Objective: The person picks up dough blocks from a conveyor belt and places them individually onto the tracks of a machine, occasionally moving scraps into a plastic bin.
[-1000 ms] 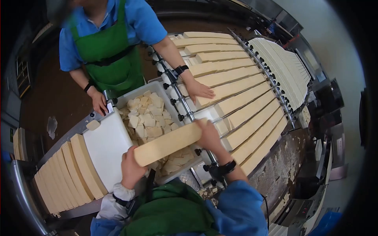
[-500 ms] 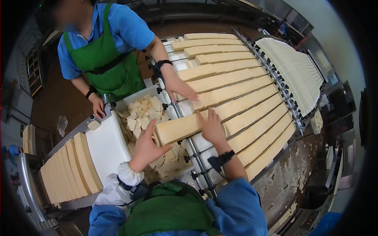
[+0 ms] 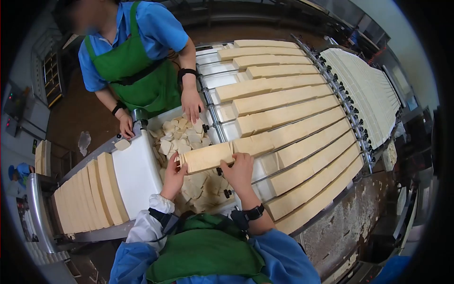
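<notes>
A pale, cream-coloured rectangular block (image 3: 208, 158) spans the space between my hands, over a bin of offcuts. My left hand (image 3: 174, 179) is closed on its left end, where a thin layer shows at the end face. My right hand (image 3: 240, 174) grips its right end, thumb at the near side and fingers by the end. Just right of it lies another pale block (image 3: 254, 143) on the slatted conveyor. Flat pale offcuts (image 3: 191, 187) fill the bin below.
Long pale strips (image 3: 288, 111) lie in lanes between metal rods. A white belt (image 3: 137, 165) at left carries upright blocks (image 3: 97, 194). Across the bin stands a co-worker in a green apron (image 3: 142, 90), one hand (image 3: 192, 105) near the conveyor's edge.
The block is now apart from the strip behind it. My right hand has come down and back from the lane to its right end. The co-worker's hand has withdrawn from the strips.
</notes>
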A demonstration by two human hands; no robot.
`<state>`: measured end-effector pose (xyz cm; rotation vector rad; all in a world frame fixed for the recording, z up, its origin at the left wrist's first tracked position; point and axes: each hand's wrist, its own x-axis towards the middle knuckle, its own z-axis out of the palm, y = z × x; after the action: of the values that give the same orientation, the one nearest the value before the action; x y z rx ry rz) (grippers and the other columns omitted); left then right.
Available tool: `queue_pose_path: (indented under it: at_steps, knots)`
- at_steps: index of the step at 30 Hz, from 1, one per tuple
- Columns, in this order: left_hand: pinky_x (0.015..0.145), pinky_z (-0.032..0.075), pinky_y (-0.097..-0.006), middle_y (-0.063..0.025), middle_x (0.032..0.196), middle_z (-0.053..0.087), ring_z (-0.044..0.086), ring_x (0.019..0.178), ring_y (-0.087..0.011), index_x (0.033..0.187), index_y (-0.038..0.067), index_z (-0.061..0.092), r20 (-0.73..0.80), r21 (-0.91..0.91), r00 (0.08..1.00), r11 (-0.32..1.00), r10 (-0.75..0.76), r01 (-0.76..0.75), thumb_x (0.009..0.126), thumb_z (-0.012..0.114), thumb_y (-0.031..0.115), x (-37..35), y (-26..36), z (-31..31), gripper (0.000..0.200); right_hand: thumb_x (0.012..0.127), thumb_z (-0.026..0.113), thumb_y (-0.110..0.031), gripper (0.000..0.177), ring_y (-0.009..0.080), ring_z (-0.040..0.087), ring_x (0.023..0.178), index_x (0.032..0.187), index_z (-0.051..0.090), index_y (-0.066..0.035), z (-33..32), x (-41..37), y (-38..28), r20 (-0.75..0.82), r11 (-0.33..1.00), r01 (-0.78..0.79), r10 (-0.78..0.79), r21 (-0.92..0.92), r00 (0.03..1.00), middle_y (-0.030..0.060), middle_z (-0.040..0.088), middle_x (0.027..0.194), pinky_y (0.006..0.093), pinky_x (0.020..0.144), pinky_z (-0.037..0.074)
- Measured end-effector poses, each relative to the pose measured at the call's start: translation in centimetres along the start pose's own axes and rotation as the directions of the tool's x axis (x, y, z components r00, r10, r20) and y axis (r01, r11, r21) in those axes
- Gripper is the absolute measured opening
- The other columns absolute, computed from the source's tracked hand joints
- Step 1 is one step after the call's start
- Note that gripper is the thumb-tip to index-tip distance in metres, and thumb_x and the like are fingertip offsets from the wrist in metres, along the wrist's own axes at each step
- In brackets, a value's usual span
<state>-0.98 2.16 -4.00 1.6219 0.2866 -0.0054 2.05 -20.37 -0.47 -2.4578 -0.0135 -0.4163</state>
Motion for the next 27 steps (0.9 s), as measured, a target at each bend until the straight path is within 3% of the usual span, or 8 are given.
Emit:
queue_pose_path:
  at_steps: [1, 5, 7, 11, 14, 20, 24, 27]
  knots:
    - [0.080, 0.050, -0.0286, -0.0140, 0.114, 0.060, 0.060, 0.094, -0.0157, 0.145, 0.001, 0.031, 0.021, -0.104, 1.000, 0.995, 0.013, -0.011, 0.095, 0.058, 0.012, 0.0, -0.4, -0.3, 0.058, 0.074, 0.073, -0.027, 0.042, 0.0393, 0.053, 0.095, 0.095, 0.061, 0.007, 0.1, 0.1, 0.2, 0.037, 0.998, -0.026, 0.024, 0.049, 0.999, 0.0232, 0.058, 0.095, 0.0462, 0.086, 0.043]
    - [0.085, 0.048, -0.0276, -0.0125, 0.116, 0.059, 0.058, 0.099, -0.0146, 0.146, 0.003, 0.030, 0.034, -0.052, 0.999, 0.999, 0.005, -0.004, 0.096, 0.051, 0.004, -0.7, -0.5, 0.1, 0.054, 0.073, 0.072, -0.027, 0.048, 0.0420, 0.056, 0.095, 0.100, 0.060, 0.011, 0.5, 0.9, 0.1, 0.047, 0.974, -0.141, 0.135, 0.179, 0.990, 0.0268, 0.061, 0.098, 0.0474, 0.087, 0.044]
    - [0.084, 0.047, -0.0272, -0.0113, 0.117, 0.058, 0.057, 0.099, -0.0139, 0.145, 0.004, 0.030, 0.048, 0.059, 0.999, 0.998, 0.012, -0.014, 0.096, 0.050, 0.003, -0.8, -0.2, 0.3, 0.053, 0.073, 0.072, -0.025, 0.050, 0.0431, 0.056, 0.096, 0.105, 0.059, 0.011, 1.9, 2.1, 1.5, 0.191, 0.963, -0.185, 0.148, 0.196, 0.970, 0.0273, 0.061, 0.100, 0.0484, 0.087, 0.045]
    - [0.082, 0.046, -0.0256, -0.0084, 0.118, 0.055, 0.054, 0.098, -0.0120, 0.141, 0.004, 0.034, 0.050, -0.042, 0.990, 0.991, 0.131, -0.129, 0.096, 0.049, 0.002, -2.1, 0.6, 0.3, 0.048, 0.073, 0.070, -0.023, 0.051, 0.0428, 0.057, 0.096, 0.112, 0.058, 0.007, 1.1, 2.4, 2.0, 0.341, 0.887, -0.261, 0.127, 0.382, 0.932, 0.0261, 0.061, 0.101, 0.0478, 0.085, 0.046]
    - [0.081, 0.046, -0.0248, -0.0065, 0.117, 0.053, 0.053, 0.097, -0.0113, 0.137, 0.005, 0.037, 0.147, -0.075, 0.984, 0.993, 0.105, -0.095, 0.095, 0.050, 0.000, -4.6, 3.4, 0.4, 0.044, 0.073, 0.068, -0.022, 0.048, 0.0407, 0.058, 0.096, 0.111, 0.059, 0.005, -2.8, 0.2, 1.3, 0.063, 0.946, -0.063, 0.046, 0.318, 0.997, 0.0254, 0.061, 0.101, 0.0459, 0.084, 0.048]
    - [0.073, 0.049, -0.0257, -0.0070, 0.113, 0.052, 0.054, 0.085, -0.0125, 0.134, 0.008, 0.041, 0.369, 0.034, 0.929, 0.999, -0.002, -0.011, 0.092, 0.055, 0.001, -6.8, 5.4, 5.3, 0.044, 0.074, 0.066, -0.020, 0.040, 0.0383, 0.059, 0.096, 0.105, 0.059, 0.006, -5.3, -1.1, 8.9, 0.221, 0.894, -0.297, 0.232, 0.336, 0.947, 0.0251, 0.061, 0.099, 0.0431, 0.084, 0.048]
    - [0.072, 0.051, -0.0299, -0.0157, 0.117, 0.050, 0.056, 0.088, -0.0211, 0.132, 0.006, 0.045, 0.356, 0.177, 0.932, 0.974, 0.074, -0.145, 0.091, 0.056, 0.006, -6.2, 4.5, 7.6, 0.042, 0.083, 0.059, -0.033, 0.047, 0.0422, 0.062, 0.086, 0.105, 0.058, 0.008, -5.1, 0.0, 9.7, 0.334, 0.823, -0.530, 0.451, 0.203, 0.828, 0.0267, 0.064, 0.095, 0.0457, 0.079, 0.050]
    - [0.074, 0.053, -0.0332, -0.0186, 0.118, 0.049, 0.056, 0.093, -0.0261, 0.131, 0.006, 0.045, 0.372, 0.237, 0.925, 0.956, 0.072, -0.170, 0.090, 0.057, 0.007, -5.9, 5.7, 8.7, 0.042, 0.089, 0.056, -0.044, 0.058, 0.0427, 0.063, 0.084, 0.101, 0.055, 0.012, -3.0, -0.4, 10.2, 0.244, 0.900, -0.436, 0.426, -0.014, 0.871, 0.0303, 0.063, 0.093, 0.0474, 0.078, 0.051]
